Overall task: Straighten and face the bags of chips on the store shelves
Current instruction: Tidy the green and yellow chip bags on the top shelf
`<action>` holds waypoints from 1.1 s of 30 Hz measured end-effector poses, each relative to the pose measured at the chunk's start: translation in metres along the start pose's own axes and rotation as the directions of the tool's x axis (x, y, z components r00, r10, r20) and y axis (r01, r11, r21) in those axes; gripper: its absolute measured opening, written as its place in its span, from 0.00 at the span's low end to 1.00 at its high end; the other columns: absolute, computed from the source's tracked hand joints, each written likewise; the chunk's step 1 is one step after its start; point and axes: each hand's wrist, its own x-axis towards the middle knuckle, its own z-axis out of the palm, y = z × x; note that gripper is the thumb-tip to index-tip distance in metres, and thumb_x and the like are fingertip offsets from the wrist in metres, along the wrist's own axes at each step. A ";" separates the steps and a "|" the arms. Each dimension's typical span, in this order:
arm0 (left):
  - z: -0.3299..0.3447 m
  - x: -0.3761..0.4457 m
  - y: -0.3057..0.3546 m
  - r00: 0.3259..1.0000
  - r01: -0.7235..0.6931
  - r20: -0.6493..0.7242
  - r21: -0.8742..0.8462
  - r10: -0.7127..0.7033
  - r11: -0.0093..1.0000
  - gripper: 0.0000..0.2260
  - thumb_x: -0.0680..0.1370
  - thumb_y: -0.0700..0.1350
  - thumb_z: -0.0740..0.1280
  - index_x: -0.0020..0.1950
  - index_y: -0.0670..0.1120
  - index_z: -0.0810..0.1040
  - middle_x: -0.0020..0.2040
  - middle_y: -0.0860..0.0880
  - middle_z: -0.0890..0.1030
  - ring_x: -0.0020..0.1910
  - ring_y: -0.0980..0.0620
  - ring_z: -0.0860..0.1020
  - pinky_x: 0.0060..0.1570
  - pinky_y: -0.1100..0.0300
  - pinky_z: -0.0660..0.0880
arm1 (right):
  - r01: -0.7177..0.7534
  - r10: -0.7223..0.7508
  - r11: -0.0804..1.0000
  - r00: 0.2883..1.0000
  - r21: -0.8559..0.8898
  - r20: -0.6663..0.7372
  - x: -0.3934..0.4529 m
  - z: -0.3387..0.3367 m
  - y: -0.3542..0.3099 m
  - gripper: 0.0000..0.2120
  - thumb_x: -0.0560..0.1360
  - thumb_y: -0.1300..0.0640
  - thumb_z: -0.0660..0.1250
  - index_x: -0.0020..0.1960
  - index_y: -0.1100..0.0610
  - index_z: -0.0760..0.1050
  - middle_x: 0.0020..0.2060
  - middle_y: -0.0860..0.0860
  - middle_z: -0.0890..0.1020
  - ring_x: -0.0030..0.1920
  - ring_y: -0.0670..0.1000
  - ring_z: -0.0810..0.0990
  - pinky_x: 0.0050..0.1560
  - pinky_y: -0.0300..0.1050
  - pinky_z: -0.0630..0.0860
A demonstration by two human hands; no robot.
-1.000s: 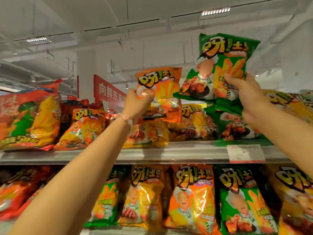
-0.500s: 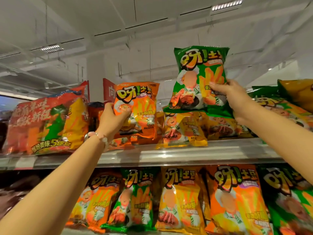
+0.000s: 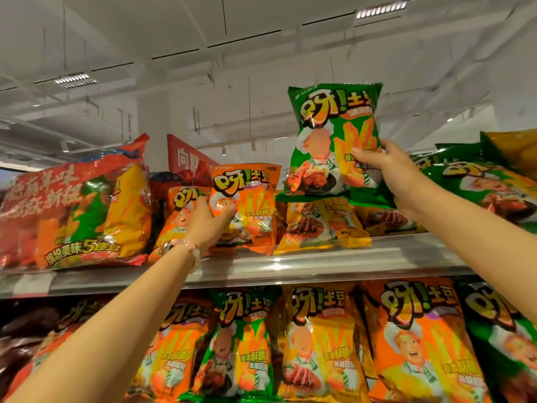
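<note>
Our right hand grips the green bag upright, long axis vertical, raised clear of the top shelf. Our left hand clasps the orange bag, standing on that shelf at 8 o'clock from the green one. Green stock lies at 3 o'clock, nearer our right hand.

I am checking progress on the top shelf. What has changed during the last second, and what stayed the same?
The left hand has lowered its orange bag to the top shelf, beside the other orange bags. The green bag is now turned straighter and upright. Both hands kept their bags; the right hand still holds the green one raised. The lower row looks untouched.
</note>
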 end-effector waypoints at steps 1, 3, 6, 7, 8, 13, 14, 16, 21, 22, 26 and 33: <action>0.002 0.001 -0.001 1.000 0.014 0.020 0.001 -0.014 1.000 0.27 0.77 0.54 0.68 0.69 0.40 0.64 0.62 0.44 0.74 0.59 0.45 0.74 0.55 0.52 0.73 | 0.000 0.000 1.000 1.000 -0.005 0.001 0.000 0.000 0.001 0.32 0.71 0.51 0.72 0.71 0.55 0.64 0.58 0.51 0.80 0.54 0.51 0.81 0.55 0.51 0.77; 0.006 0.002 0.000 0.998 0.042 0.047 -0.004 -0.041 0.999 0.27 0.77 0.54 0.67 0.69 0.39 0.64 0.62 0.43 0.75 0.60 0.44 0.74 0.56 0.52 0.73 | 0.002 -0.002 1.000 1.000 -0.016 0.007 0.000 -0.002 0.001 0.32 0.71 0.51 0.72 0.71 0.54 0.64 0.58 0.51 0.80 0.56 0.52 0.81 0.58 0.53 0.76; 0.012 0.004 0.002 0.994 0.052 0.090 0.096 -0.061 0.994 0.15 0.78 0.53 0.66 0.53 0.41 0.74 0.47 0.46 0.78 0.47 0.46 0.76 0.43 0.56 0.73 | 0.004 -0.003 0.999 1.000 -0.037 0.024 -0.002 -0.005 0.002 0.31 0.71 0.50 0.71 0.71 0.54 0.65 0.58 0.51 0.80 0.56 0.52 0.80 0.57 0.53 0.76; 0.013 0.003 0.004 0.993 0.049 0.094 0.177 -0.067 0.983 0.13 0.78 0.53 0.66 0.41 0.43 0.74 0.37 0.47 0.77 0.39 0.47 0.75 0.36 0.58 0.70 | 0.000 0.001 0.999 1.000 -0.043 0.031 -0.004 -0.007 0.002 0.31 0.71 0.50 0.71 0.71 0.54 0.65 0.58 0.51 0.80 0.56 0.53 0.80 0.58 0.53 0.76; 0.012 0.002 0.007 0.993 0.048 0.092 0.268 -0.075 0.962 0.17 0.78 0.53 0.66 0.33 0.45 0.71 0.31 0.48 0.74 0.33 0.47 0.73 0.33 0.58 0.67 | -0.004 0.006 0.999 0.999 -0.048 0.039 -0.005 -0.008 0.002 0.31 0.71 0.50 0.72 0.70 0.53 0.65 0.58 0.51 0.80 0.56 0.53 0.81 0.58 0.54 0.76; 0.016 -0.001 0.036 0.996 0.059 0.022 0.519 -0.082 0.852 0.22 0.76 0.51 0.67 0.63 0.38 0.69 0.60 0.35 0.73 0.60 0.37 0.71 0.57 0.48 0.72 | -0.014 0.016 0.999 0.999 -0.052 0.037 -0.013 -0.021 0.000 0.30 0.71 0.52 0.71 0.70 0.53 0.64 0.59 0.51 0.80 0.55 0.52 0.81 0.57 0.52 0.77; 0.018 -0.004 0.044 1.000 0.023 -0.011 0.511 -0.021 0.859 0.25 0.76 0.50 0.66 0.67 0.38 0.66 0.64 0.35 0.69 0.63 0.37 0.67 0.59 0.47 0.70 | -0.020 0.021 0.999 0.999 -0.045 0.038 -0.015 -0.022 0.000 0.30 0.71 0.53 0.71 0.70 0.54 0.64 0.58 0.51 0.80 0.54 0.51 0.81 0.56 0.51 0.77; 0.032 -0.012 0.067 0.984 -0.142 -0.043 0.390 0.172 0.910 0.24 0.77 0.49 0.65 0.69 0.39 0.66 0.66 0.36 0.68 0.65 0.39 0.67 0.60 0.48 0.68 | -0.024 0.026 0.998 0.999 -0.051 0.039 -0.019 -0.031 0.000 0.29 0.72 0.53 0.71 0.70 0.53 0.64 0.56 0.49 0.81 0.52 0.48 0.81 0.52 0.46 0.78; 0.077 -0.048 0.138 0.957 0.031 0.278 -0.383 0.084 0.923 0.28 0.73 0.60 0.68 0.66 0.45 0.70 0.58 0.46 0.77 0.48 0.53 0.77 0.43 0.61 0.76 | -0.057 0.060 0.997 0.997 -0.058 0.046 -0.029 -0.062 -0.001 0.30 0.72 0.53 0.71 0.70 0.54 0.64 0.58 0.51 0.80 0.54 0.49 0.81 0.54 0.47 0.78; 0.085 -0.053 0.148 0.932 0.106 0.358 -0.419 0.057 0.902 0.32 0.70 0.64 0.69 0.67 0.46 0.69 0.60 0.46 0.76 0.51 0.51 0.77 0.49 0.56 0.76 | -0.060 0.063 0.997 0.997 -0.056 0.051 -0.031 -0.068 -0.002 0.28 0.71 0.53 0.71 0.68 0.53 0.66 0.57 0.51 0.80 0.53 0.48 0.82 0.51 0.44 0.79; 0.118 -0.071 0.174 0.870 0.199 0.491 -0.444 0.051 0.873 0.36 0.67 0.62 0.73 0.70 0.50 0.66 0.62 0.49 0.76 0.59 0.48 0.77 0.62 0.47 0.73 | -0.073 0.077 0.995 0.996 -0.070 0.052 -0.039 -0.097 -0.007 0.22 0.72 0.54 0.71 0.63 0.50 0.68 0.56 0.50 0.81 0.50 0.46 0.83 0.48 0.41 0.79; 0.164 -0.093 0.199 0.778 0.329 0.621 -0.530 0.094 0.782 0.37 0.58 0.52 0.78 0.65 0.49 0.71 0.53 0.47 0.84 0.50 0.47 0.83 0.49 0.53 0.80 | -0.135 0.154 0.971 0.984 -0.198 0.086 -0.050 -0.152 -0.012 0.36 0.72 0.51 0.71 0.75 0.53 0.58 0.61 0.48 0.77 0.57 0.48 0.79 0.61 0.48 0.74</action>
